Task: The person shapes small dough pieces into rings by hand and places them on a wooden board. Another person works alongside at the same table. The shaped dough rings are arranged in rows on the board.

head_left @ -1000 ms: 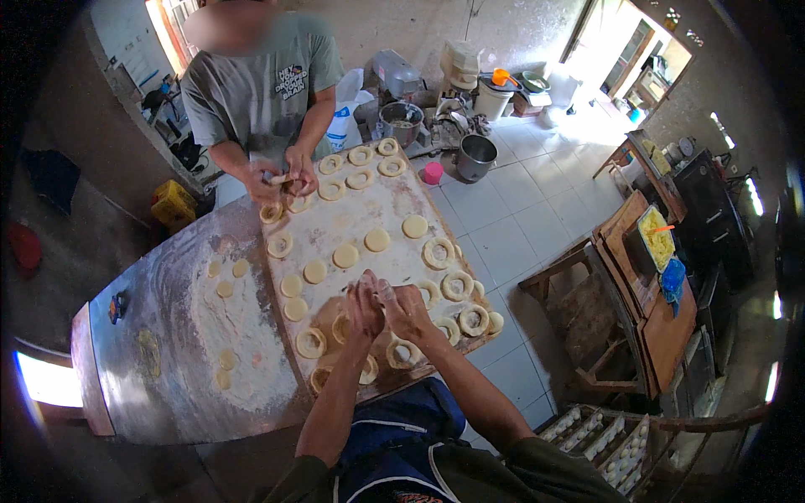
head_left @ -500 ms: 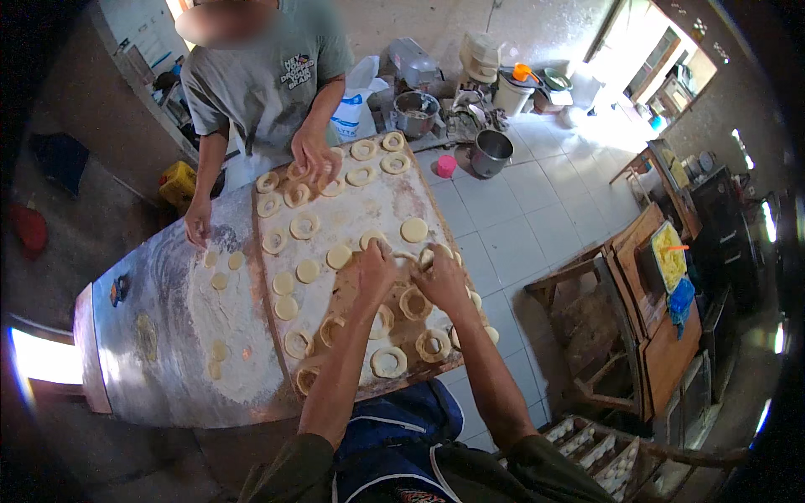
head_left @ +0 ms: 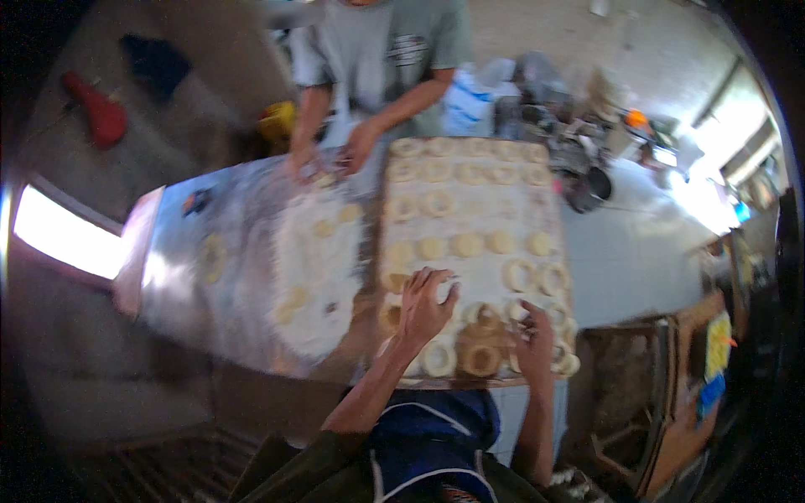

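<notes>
My left hand [head_left: 426, 308] hovers over the floured board [head_left: 528, 222], its thumb and fingers apart. Pale dough discs [head_left: 468, 245] lie in a row just beyond it. To the right, my right hand [head_left: 534, 339] is low over the board, fingers bent on a small pale piece of dough [head_left: 516, 312]; blur hides the exact grip. Dough rings [head_left: 520, 275] surround it, and a browner ring [head_left: 482, 359] lies between my hands near the front edge. More rings [head_left: 436, 172] fill the far rows.
Across the table, a co-worker's hands [head_left: 335, 159] handle dough beside a floury patch [head_left: 319, 260] with several small dough pieces. A metal tabletop [head_left: 226, 277] extends left. Pots [head_left: 591, 189] stand on the tiled floor at the back right; a wooden stand [head_left: 683, 377] is at the right.
The view has swung left, shifting the board rightward in it. My hands, close together before with dough between them, have separated. The co-worker's hand has left the rings and joined the other at the floury patch.
</notes>
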### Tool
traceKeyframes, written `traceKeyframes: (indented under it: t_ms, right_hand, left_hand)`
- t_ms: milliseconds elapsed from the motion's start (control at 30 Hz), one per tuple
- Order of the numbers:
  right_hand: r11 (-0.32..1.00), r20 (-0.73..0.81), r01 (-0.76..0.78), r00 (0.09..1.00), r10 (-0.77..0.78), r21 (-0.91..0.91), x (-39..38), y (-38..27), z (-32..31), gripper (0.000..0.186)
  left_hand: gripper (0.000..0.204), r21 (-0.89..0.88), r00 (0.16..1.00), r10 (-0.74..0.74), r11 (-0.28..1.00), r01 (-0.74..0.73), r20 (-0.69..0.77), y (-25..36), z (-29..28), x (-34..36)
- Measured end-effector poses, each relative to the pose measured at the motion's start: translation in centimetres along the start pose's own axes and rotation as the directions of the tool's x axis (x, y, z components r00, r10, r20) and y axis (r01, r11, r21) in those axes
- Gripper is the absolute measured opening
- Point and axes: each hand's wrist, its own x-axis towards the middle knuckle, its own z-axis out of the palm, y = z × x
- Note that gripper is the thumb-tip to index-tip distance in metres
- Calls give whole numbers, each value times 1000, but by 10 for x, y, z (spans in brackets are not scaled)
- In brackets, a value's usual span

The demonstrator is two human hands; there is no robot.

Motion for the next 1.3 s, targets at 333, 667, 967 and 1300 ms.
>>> traceKeyframes:
  t_ms: [333,667,967,1300]
  right_hand:
    - [976,295,171,934,-203,131,-33,-89,140,35]
    - [937,428,68,877,-220,343,-32,-137,319,46]
    - [956,359,155,902,-239,247,-47,-170,311,69]
    - [950,394,-297,888,237,98,-25,-104,281,47]
  left_hand:
    - [38,510,947,-320,816,271,10,-219,-196,-66]
    - [26,-760,852,-467,456,462,237,-197,-198,-94]
    - [25,-923,889,-429,254,289,160,-194,-176,-106]
    - [45,-958,954,-146,-165,236,261,-167,-129,-76]
